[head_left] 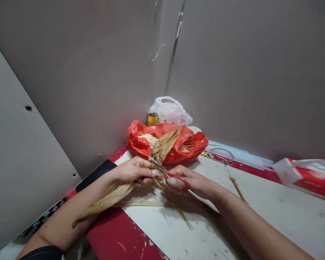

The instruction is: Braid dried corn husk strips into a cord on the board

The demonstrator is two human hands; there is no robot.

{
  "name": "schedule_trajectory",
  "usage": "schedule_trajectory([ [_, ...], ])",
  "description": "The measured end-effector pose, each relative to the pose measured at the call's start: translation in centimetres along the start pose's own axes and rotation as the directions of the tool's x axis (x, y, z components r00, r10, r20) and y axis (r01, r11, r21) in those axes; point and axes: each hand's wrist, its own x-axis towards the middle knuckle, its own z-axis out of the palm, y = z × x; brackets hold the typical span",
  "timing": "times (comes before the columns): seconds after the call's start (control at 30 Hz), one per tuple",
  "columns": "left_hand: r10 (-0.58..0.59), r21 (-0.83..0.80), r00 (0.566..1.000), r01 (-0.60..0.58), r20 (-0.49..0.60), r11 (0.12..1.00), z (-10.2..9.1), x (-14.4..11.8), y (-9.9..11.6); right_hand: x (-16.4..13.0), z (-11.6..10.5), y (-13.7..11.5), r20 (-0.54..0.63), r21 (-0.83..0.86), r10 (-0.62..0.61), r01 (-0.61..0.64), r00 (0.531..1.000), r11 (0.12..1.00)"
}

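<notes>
Pinched in my left hand is a bundle of dry corn husks, with one broad leaf pointing up and away and a long one trailing back over my left forearm. My right hand grips red-handled scissors. Their metal blades lie against the knotted middle of the husks, close to my left fingertips; whether they are cutting through cannot be made out. Thin strips hang below my hands over a white board. Just beyond them, an open red plastic bag holds more pale husk strips.
Behind the red bag stand a white plastic bag and a yellow jar near the wall corner. A wire ring and a twisted husk piece lie to the right. A red and white package sits farther right.
</notes>
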Motion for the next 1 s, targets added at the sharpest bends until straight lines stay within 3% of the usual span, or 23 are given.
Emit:
schedule_trajectory([
  [0.2, 0.011, -0.034, 1.000, -0.010, 0.009, 0.999, 0.1, -0.1, -0.2, -0.1, 0.4, -0.2, -0.122, -0.069, 0.046, -0.055, 0.991, 0.996],
  [0.4, 0.063, -0.013, 0.998, -0.063, 0.016, 0.998, -0.1, -0.6, -0.1, 0.0, 1.0, -0.6, -0.105, -0.034, 0.061, -0.065, 0.993, 0.997],
  [0.6, 0.022, 0.004, 0.998, -0.022, 0.052, 1.000, 0.3, -0.5, 0.2, -0.1, 0.3, 0.0, -0.031, -0.028, 0.000, -0.001, 1.000, 1.000],
  [0.9, 0.096, -0.004, 0.995, -0.096, -0.037, 0.995, 0.0, -0.5, 0.4, 0.4, 0.6, 0.8, -0.178, 0.033, -0.117, 0.125, 0.977, 0.992],
  [1.0, 0.116, 0.015, 0.992, -0.115, -0.044, 0.993, 0.0, -0.6, 0.5, 0.4, 0.7, 0.7, -0.159, 0.054, -0.122, 0.132, 0.980, 0.990],
])
